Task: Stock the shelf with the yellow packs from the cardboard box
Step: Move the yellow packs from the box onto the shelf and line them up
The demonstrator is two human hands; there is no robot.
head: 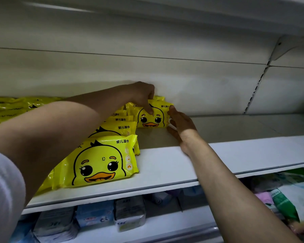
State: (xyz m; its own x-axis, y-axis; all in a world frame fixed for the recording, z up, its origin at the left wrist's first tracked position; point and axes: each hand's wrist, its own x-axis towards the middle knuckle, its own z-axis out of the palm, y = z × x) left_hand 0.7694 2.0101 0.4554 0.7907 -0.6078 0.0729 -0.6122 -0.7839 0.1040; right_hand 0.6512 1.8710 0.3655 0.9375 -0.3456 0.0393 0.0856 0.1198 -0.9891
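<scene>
A yellow duck-face pack (154, 118) stands upright at the back of the white shelf (235, 153), against the back wall. My left hand (142, 95) grips its top edge, thumb down over the front. My right hand (180, 123) is open, its fingertips touching the pack's right edge. A row of several more yellow packs (102, 162) runs from the back toward the front edge, left of the held one. More yellow packs (9, 107) lie further left. The cardboard box is out of view.
The shelf board right of the packs is bare up to a slotted upright (254, 90). Another shelf (253, 14) hangs overhead. Below, blue and grey packaged goods (95, 214) and pink and green packs (284, 199) fill the lower shelf.
</scene>
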